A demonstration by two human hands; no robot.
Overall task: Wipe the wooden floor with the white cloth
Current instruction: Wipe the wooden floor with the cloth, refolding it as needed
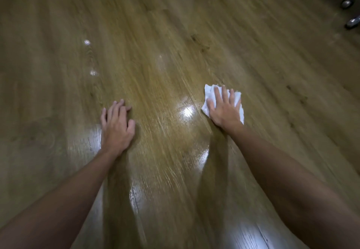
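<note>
Both hands lay on the wooden floor (pixel 155 92), with bare forearms reaching in from the bottom corners of the view. On the right, the right hand (pixel 224 110) pressed flat on the white cloth (pixel 209 95), its fingers straight and slightly spread across the fabric, the palm covering most of it. On the left, the left hand (pixel 116 126) rested directly on the boards with nothing in it, its fingers relaxed and slightly bent, tips touching the wood.

The cloth was a small, crumpled piece, bright white against the brown boards. Its edges showed around the hand: a ragged corner stuck out beyond the fingertips on the far left side, a fold showed beside the thumb, and a strip ran down the outer side of the hand towards the wrist. It lay flat on the floor just right of a long seam between two planks.

The floor was warm brown with long grain lines running away from the person and a few dark knots. Glossy patches reflected light between the two hands and beside the forearms. Two blurred dark objects with metallic parts (pixel 349 14) stood at the upper right edge; what they were could not be told.
</note>
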